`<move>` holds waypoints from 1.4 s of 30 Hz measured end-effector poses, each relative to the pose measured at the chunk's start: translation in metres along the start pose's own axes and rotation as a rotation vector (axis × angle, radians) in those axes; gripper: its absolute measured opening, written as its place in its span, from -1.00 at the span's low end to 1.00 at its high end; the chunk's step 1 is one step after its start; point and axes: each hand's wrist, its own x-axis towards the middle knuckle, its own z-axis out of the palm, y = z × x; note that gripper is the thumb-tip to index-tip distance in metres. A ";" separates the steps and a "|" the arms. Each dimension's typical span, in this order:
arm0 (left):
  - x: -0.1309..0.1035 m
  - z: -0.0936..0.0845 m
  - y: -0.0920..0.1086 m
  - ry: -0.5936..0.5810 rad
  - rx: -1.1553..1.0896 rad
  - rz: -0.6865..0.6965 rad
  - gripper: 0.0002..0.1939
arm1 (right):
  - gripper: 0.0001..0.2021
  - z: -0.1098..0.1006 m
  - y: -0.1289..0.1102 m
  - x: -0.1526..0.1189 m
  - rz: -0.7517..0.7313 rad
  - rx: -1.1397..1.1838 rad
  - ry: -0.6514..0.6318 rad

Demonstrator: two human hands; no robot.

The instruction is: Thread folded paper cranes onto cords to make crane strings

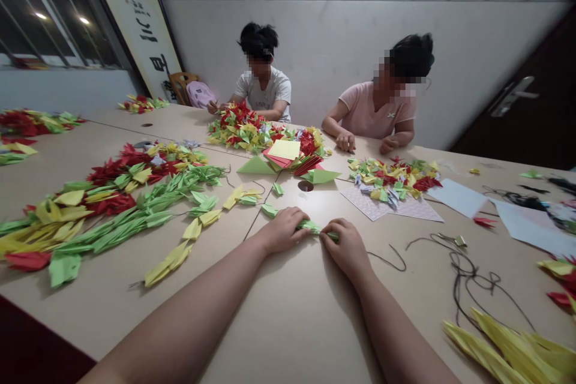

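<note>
Both of my hands meet near the middle of the table, around green folded paper. My left hand has its fingers closed on the left end of it. My right hand pinches the right end. A dark cord runs out on the table beside my right wrist. Left of my hands lies a strung row of yellow folded papers, with a long green string of folded papers behind it. Two small green pieces rest just beyond my left hand.
Square coloured sheets and a large red, yellow and green pile lie ahead. Another pile is at right, near tangled black cord and yellow strips. Two people sit across the table.
</note>
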 end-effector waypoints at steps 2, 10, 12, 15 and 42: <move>0.000 0.000 0.001 -0.003 0.015 -0.001 -0.75 | -0.90 -0.001 0.000 0.000 0.006 0.009 -0.002; -0.001 -0.001 0.004 0.005 0.019 -0.002 -0.78 | -0.93 -0.001 0.000 -0.001 0.015 0.040 0.012; -0.001 0.000 0.004 0.014 0.015 0.001 -0.78 | -0.93 -0.001 0.001 0.000 0.011 0.046 0.006; -0.001 0.000 0.003 0.023 0.028 0.007 -0.78 | -0.92 -0.001 0.001 0.000 0.017 0.058 0.007; 0.001 0.000 0.010 0.057 0.006 -0.016 -0.73 | -0.73 -0.035 0.004 0.003 0.179 0.233 -0.127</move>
